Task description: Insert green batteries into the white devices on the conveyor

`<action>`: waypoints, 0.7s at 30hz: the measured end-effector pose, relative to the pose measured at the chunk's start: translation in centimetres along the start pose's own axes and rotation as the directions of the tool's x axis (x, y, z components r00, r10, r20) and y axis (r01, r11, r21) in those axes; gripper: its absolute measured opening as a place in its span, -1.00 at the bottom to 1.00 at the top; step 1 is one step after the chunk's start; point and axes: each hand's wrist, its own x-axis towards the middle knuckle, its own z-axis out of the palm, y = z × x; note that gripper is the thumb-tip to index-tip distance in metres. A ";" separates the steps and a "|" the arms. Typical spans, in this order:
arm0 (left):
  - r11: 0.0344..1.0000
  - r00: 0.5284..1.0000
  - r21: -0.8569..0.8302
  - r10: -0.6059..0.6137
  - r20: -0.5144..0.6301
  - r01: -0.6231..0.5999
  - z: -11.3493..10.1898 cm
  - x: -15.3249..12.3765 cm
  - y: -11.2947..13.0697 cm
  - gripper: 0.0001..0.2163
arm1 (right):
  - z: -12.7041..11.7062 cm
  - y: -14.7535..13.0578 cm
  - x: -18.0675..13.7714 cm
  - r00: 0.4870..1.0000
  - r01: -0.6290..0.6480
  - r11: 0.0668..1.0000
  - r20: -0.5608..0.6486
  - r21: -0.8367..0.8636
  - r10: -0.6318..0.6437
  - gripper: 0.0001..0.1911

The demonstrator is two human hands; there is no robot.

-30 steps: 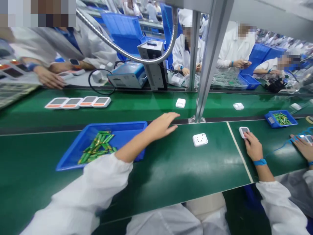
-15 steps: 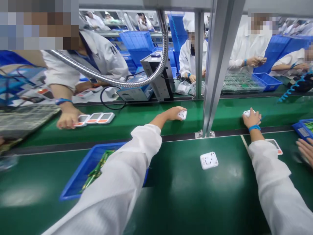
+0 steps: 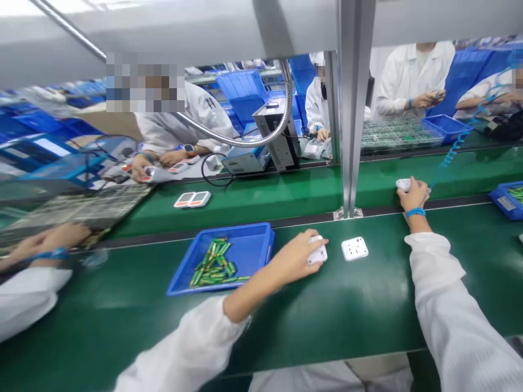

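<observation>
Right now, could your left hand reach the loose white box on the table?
Probably yes: the left hand lies just beside the loose white box, with only bare green table between. But it is gripping a second white box.

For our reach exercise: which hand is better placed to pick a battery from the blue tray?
Probably left: the left hand, holding a white device, sits beside the blue tray; the right hand reaches the far belt.
</observation>
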 end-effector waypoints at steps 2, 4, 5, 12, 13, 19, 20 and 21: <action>0.998 0.997 -0.016 -0.065 -0.042 0.064 3.0 -1.6 0.8 -0.36 | -1.2 -0.3 -2.1 0.999 0.026 0.994 -0.032 0.111 -0.022 -0.19; 0.993 0.986 -0.011 -0.122 -0.113 0.121 5.5 -2.8 1.0 -0.41 | -2.6 -0.5 -4.3 0.999 -0.011 0.944 -0.038 0.331 0.025 -0.19; 0.989 0.977 -0.007 -0.146 -0.155 0.147 6.4 -3.2 1.1 -0.43 | -3.2 -0.5 -5.5 0.998 -0.044 0.890 -0.023 0.454 0.061 -0.19; 0.982 0.937 -0.037 -0.185 -0.297 0.183 9.2 -5.8 1.9 -0.27 | -6.4 -1.3 -14.8 0.986 -0.131 0.605 0.165 0.786 0.000 -0.26; 0.983 0.937 -0.054 -0.182 -0.298 0.173 9.3 -6.0 2.0 -0.28 | -6.9 -1.4 -16.1 0.981 -0.130 0.585 0.188 0.800 -0.039 -0.27; 0.978 0.943 -0.152 -0.179 -0.280 0.141 9.0 -6.8 2.3 -0.40 | -11.2 0.9 -20.2 0.900 -0.034 0.603 0.287 0.797 -0.327 -0.51; 0.979 0.946 -0.159 -0.169 -0.277 0.128 8.8 -6.7 2.2 -0.39 | -12.0 1.6 -20.1 0.878 0.006 0.635 0.299 0.773 -0.373 -0.54; 0.980 0.949 -0.162 -0.158 -0.274 0.116 8.6 -6.6 2.1 -0.39 | -12.6 2.1 -19.9 0.861 0.055 0.673 0.307 0.737 -0.406 -0.56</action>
